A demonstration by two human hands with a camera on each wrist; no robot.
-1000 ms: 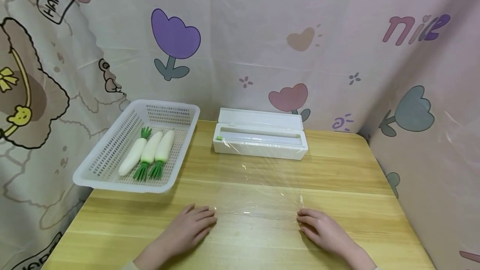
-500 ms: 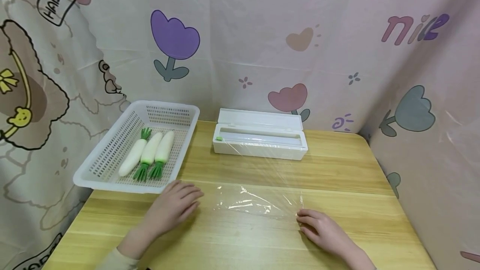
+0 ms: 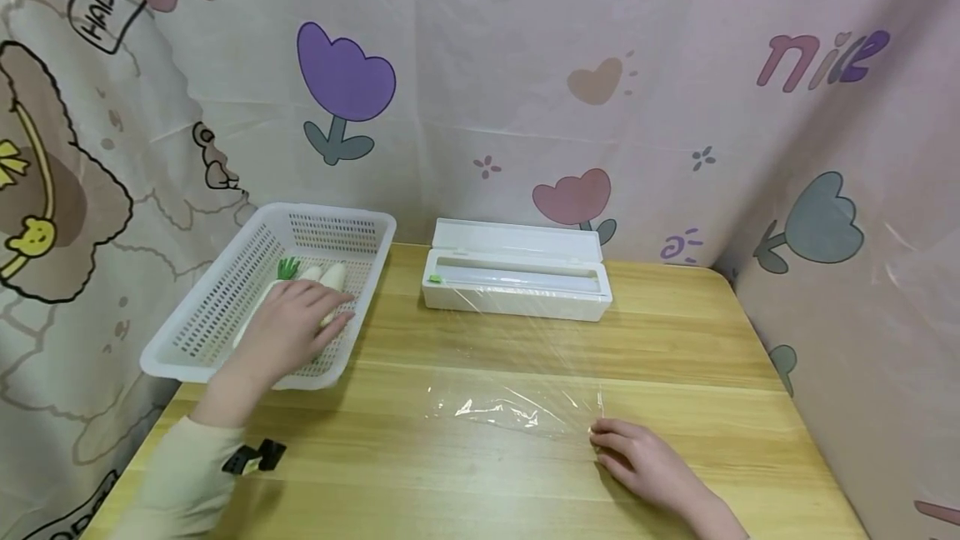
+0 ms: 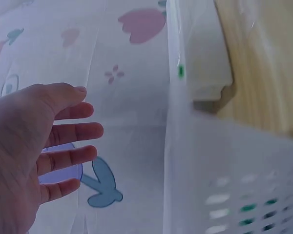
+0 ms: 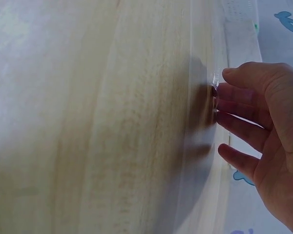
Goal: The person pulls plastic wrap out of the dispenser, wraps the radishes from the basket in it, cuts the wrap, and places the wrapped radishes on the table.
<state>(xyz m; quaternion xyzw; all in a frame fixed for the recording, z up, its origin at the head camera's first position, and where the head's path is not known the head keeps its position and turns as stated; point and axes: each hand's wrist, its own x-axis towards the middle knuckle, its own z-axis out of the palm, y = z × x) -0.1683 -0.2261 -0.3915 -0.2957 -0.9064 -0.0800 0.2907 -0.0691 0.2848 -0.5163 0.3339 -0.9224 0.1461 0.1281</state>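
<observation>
My left hand [image 3: 288, 323] is over the white perforated basket [image 3: 206, 315] with its fingers spread, partly covering the white radishes [image 3: 335, 275] with green tops. In the left wrist view the left hand [image 4: 31, 141] shows a bare palm and separated fingers. A sheet of cling film [image 3: 502, 411] runs forward from a white dispenser box [image 3: 517, 303] across the wooden table. At its near right corner my right hand [image 3: 645, 458] pinches the film. In the right wrist view the thumb and fingertips of the right hand [image 5: 259, 107] meet at the crinkled film edge.
The dispenser's white lid [image 3: 517, 238] stands raised at the back, before a patterned curtain [image 3: 480, 90]. The basket sits at the table's left side. A black clip-like piece [image 3: 255, 457] is at the left sleeve.
My left hand has let go of the film's left corner and moved up and left over the basket. The film's left side has drawn back and wrinkled. The right hand stays at its corner.
</observation>
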